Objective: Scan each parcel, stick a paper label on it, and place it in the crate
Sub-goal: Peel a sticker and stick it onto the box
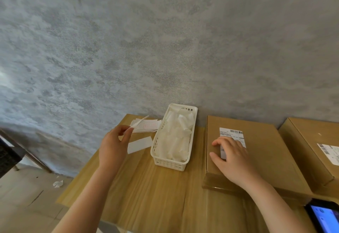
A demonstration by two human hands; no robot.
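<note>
A brown cardboard parcel (266, 152) lies on the wooden table (156, 196), right of centre, with a white barcode label (232, 134) on its top. My right hand (233, 159) rests flat on that label, fingers spread and pressing it down. My left hand (114, 143) is raised over the table's left part and pinches a thin white paper strip (140, 122). A second parcel (311, 150) with its own label (329, 153) lies at the far right. No crate is in view.
A white plastic basket (193, 112) full of white paper scraps stands between my hands. Printed label sheets (148, 125) and a blank white slip (139, 144) lie behind my left hand. A handheld scanner's blue screen (324, 218) shows at the bottom right. The wall stands close behind.
</note>
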